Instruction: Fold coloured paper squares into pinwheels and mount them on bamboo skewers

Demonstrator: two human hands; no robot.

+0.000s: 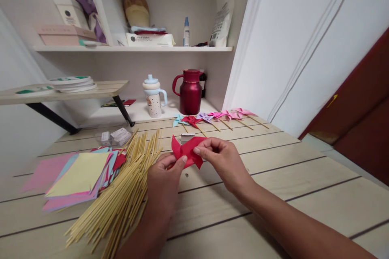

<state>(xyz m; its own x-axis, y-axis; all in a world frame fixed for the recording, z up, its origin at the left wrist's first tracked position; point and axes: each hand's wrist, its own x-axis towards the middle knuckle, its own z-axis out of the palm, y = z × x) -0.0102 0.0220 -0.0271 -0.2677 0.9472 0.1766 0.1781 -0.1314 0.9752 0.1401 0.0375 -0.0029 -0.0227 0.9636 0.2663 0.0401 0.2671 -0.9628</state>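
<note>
Between my two hands is a red paper pinwheel (189,149), its blades partly folded, held above the table. My left hand (165,172) pinches its lower left side, thumb on top. With thumb and fingertips, my right hand (220,157) grips the blade at its upper right. A small whitish box-like object (187,137) lies just behind the paper, partly hidden by it. Left of my left hand spreads a big pile of thin wooden sticks (121,190). Beyond my hands, several finished pinwheels on sticks lie in a row, among them a red pinwheel (191,120).
Coloured paper sheets (79,174) and small clear-wrapped boxes (120,135) lie at the left. Against the back stand a cup with a straw lid (154,99) and a dark red jug (191,93). A raised wooden stand (109,88) holds tape rolls (73,85).
</note>
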